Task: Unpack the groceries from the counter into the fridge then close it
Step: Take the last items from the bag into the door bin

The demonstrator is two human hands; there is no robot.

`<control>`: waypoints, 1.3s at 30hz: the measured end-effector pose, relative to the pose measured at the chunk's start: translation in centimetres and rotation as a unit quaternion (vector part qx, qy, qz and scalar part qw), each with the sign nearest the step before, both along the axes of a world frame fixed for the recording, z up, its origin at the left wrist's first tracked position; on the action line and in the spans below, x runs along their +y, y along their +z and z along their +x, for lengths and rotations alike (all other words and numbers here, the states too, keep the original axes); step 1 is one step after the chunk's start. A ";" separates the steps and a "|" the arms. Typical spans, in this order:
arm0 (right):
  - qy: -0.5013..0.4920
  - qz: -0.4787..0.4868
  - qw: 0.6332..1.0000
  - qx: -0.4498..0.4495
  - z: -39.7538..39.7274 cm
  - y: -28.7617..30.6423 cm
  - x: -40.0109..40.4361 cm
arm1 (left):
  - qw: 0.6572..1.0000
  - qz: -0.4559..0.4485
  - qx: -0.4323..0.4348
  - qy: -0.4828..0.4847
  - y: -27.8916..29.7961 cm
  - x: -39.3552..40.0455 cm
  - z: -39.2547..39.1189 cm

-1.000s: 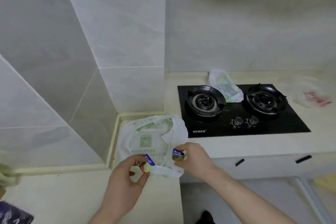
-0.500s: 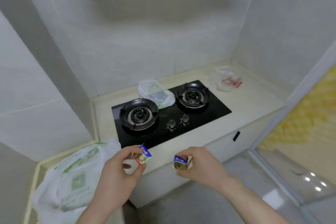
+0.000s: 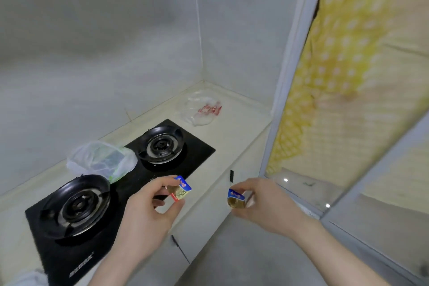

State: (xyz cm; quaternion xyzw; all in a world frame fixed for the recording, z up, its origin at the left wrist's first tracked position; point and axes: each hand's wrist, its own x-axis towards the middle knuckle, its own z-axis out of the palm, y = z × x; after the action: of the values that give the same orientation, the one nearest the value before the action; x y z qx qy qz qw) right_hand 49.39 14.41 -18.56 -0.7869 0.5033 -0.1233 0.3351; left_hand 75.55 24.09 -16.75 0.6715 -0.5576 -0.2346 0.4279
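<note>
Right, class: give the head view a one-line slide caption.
Left hand and right hand each pinch a small blue-topped packet beside the black gas hob.

A black two-burner gas hob (image 3: 111, 195) is set into the cream counter (image 3: 234, 132) left of and beyond the grip. A yellow dotted curtain (image 3: 343, 58) is seen behind glass, right.

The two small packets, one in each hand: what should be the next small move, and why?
Probably carry both on toward the fridge, which is not in view. The left hand pinches one packet and the right hand the other packet, both lifted off the counter.
</note>
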 end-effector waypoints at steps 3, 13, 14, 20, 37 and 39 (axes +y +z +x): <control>-0.060 -0.007 0.998 0.006 -3.5 0.6 -1.6 | 0.998 -0.005 0.008 -0.067 0.3 -5.0 -2.8; -0.293 -0.025 0.956 0.014 -12.8 3.4 -5.0 | 0.954 -0.005 0.023 -0.299 0.7 -22.0 -11.0; -0.317 -0.029 0.948 0.014 -13.5 3.7 -5.1 | 0.948 -0.009 0.020 -0.318 0.9 -23.6 -11.8; -0.449 -0.051 0.892 0.006 -17.7 4.9 -3.1 | 0.899 -0.008 0.005 -0.437 1.3 -30.6 -19.1; -0.697 -0.119 0.707 0.000 -38.2 7.5 6.1 | 0.747 -0.042 0.061 -0.661 3.3 -31.0 -52.5; -0.711 -0.130 0.692 0.008 -40.5 8.0 6.8 | 0.733 -0.040 0.074 -0.675 3.4 -30.2 -55.8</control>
State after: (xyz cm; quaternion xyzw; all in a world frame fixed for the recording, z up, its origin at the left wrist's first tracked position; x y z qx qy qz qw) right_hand 8.85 21.23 -10.59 -0.2310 0.8938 -0.3826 0.0383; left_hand 19.80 -6.11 -13.32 0.0816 -0.8399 -0.4880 0.2232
